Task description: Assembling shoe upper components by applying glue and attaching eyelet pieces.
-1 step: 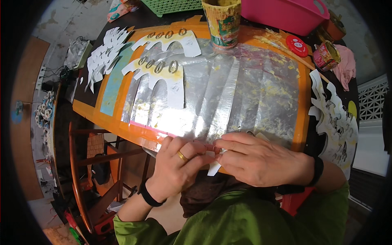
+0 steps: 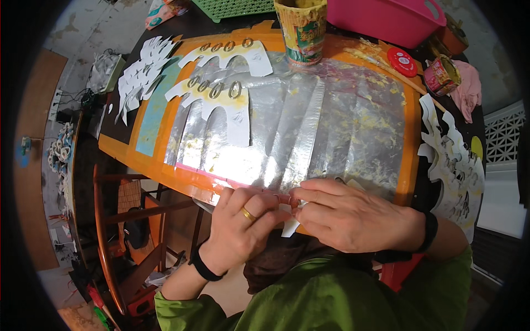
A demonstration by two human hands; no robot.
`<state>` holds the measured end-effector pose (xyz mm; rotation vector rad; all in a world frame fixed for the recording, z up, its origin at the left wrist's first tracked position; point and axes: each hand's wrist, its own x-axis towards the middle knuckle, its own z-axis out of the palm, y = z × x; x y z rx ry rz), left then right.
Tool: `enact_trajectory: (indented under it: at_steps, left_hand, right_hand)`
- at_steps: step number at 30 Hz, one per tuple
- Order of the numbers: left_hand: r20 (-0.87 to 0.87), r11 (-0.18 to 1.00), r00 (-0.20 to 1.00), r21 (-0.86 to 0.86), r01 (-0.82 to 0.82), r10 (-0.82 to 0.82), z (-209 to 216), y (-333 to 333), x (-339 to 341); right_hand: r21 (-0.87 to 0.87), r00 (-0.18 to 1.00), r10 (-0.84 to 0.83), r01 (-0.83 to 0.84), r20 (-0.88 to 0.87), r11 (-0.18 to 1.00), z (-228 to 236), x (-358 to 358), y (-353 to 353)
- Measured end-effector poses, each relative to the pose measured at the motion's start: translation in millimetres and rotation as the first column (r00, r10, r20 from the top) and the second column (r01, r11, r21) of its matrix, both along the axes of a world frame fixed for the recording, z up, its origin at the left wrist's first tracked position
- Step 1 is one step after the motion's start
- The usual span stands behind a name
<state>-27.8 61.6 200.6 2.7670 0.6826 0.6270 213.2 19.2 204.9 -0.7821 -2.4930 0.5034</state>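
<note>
At the near edge of the table, my left hand (image 2: 243, 226) is closed in a pinch on a white paper cutout (image 2: 290, 227). My right hand (image 2: 356, 218) pinches the same paper from the other side, its fingertips almost meeting those of the left. Most of that paper is hidden under my fingers. Farther off on the left lie two arched paper cutouts, a nearer one (image 2: 238, 124) and a farther one (image 2: 259, 62). Each carries several metal oval rings (image 2: 234, 90) along a yellow-smeared band. All of this rests on a silvery plastic-covered sheet (image 2: 276, 116) edged with orange tape.
White cutouts are heaped at far left (image 2: 144, 74); ringed cutouts (image 2: 455, 171) pile up at right. A paste-smeared tub (image 2: 301, 33) stands at the back, near a pink basin (image 2: 381, 22), green tray (image 2: 234, 8), red lid (image 2: 402, 62) and small pot (image 2: 441, 76). A wooden chair (image 2: 105, 220) stands lower left.
</note>
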Motion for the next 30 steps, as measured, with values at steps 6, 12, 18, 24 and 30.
enact_trajectory:
  at_steps: [6,12,18,24,30]
  left_hand:
    - [0.017,0.98,0.981,0.034,-0.194,0.194,-0.5,-18.7,4.4]
    - [-0.039,0.99,0.989,0.018,-0.141,0.142,2.6,-11.6,1.8]
    - [-0.076,0.998,0.997,0.062,-0.018,0.022,-0.4,-7.1,-9.9]
    - [-0.078,0.955,0.994,0.284,0.09,-0.071,-13.9,-10.7,-21.8]
    - [-0.115,0.94,0.981,0.287,0.182,-0.155,-20.5,-6.5,-28.8]
  right_hand:
    - [0.036,0.991,-0.132,0.131,0.018,0.991,5.1,-7.0,-4.6]
    - [-0.021,0.992,-0.119,0.12,0.032,0.993,2.9,-4.8,-3.3]
    - [-0.037,0.991,-0.116,0.119,0.062,0.992,6.7,-3.9,-3.0]
    - [0.04,0.991,-0.128,0.126,0.028,0.991,2.7,-4.6,-4.5]
    - [0.093,0.983,-0.183,0.182,0.005,0.979,2.4,-8.5,-6.2]
